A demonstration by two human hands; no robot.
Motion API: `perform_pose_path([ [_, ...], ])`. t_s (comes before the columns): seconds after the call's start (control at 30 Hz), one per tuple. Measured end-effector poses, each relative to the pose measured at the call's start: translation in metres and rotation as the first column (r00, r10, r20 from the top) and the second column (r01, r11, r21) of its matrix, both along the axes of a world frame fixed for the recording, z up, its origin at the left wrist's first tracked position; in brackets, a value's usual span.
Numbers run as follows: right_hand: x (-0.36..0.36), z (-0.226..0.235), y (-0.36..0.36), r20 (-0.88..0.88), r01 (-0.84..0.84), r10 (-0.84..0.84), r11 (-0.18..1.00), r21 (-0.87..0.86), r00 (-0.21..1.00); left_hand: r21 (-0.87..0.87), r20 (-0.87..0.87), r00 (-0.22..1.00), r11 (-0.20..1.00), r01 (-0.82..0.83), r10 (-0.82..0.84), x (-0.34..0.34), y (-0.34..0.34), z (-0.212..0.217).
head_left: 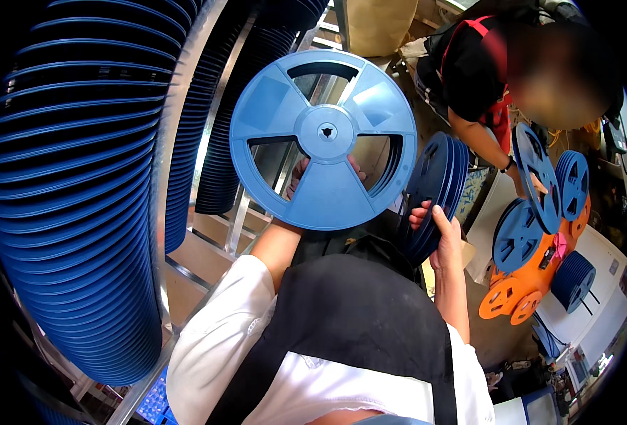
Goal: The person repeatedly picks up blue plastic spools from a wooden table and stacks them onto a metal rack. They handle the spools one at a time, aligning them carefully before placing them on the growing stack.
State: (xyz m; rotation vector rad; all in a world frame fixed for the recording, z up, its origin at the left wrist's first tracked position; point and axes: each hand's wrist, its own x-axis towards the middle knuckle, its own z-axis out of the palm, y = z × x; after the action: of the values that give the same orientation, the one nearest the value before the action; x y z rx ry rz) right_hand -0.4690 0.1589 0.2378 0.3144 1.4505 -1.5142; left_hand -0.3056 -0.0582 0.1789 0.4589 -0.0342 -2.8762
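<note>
A large blue plastic reel (327, 184) with three wide openings faces me. Behind it is my left hand (298, 177), partly seen through the openings, holding the reel from the back; the rest of that hand is hidden. To its right, my right hand (444, 230) grips the near edge of a stack of several blue reels (430, 177) seen almost edge-on. The thumb and fingers close around their rims.
Long rows of blue reels (79, 212) fill a metal rack (175, 142) on my left. At the right, a co-worker (473, 85) holds a blue reel (538, 177) over an orange machine (540, 276) with orange and blue reels. A brown sack (377, 25) stands at the back.
</note>
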Motion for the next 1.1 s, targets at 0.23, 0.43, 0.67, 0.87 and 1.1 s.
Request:
perform_pose_path([
  [0.23, -0.001, -0.008, -0.003, -0.028, -0.087, 0.088, 0.995, 0.053, 0.996, -0.139, -0.096, 0.995, 0.99, -0.018, 0.005, -0.009, -0.011, -0.014],
  [0.43, 0.004, -0.057, 0.012, -0.172, -0.234, 0.26, 0.959, 0.158, 0.95, -0.025, 0.001, 0.989, 0.989, -0.146, 0.146, -0.008, -0.011, -0.014],
  [0.67, -0.002, -0.067, 0.009, -0.032, -0.196, 0.199, 0.978, 0.072, 0.979, -0.241, 0.567, 0.788, 0.963, -0.121, 0.241, 0.013, -0.033, -0.024],
  [0.87, 0.001, -0.094, 0.006, -0.043, -0.288, 0.292, 0.954, 0.082, 0.955, -0.593, 0.584, 0.644, 0.802, -0.078, 0.494, -0.047, -0.071, 0.01],
  [1.1, 0.003, -0.108, -0.003, -0.078, -0.354, 0.369, 0.922, 0.154, 0.926, -0.504, 0.57, 0.688, 0.853, -0.139, 0.449, -0.085, -0.152, -0.02],
])
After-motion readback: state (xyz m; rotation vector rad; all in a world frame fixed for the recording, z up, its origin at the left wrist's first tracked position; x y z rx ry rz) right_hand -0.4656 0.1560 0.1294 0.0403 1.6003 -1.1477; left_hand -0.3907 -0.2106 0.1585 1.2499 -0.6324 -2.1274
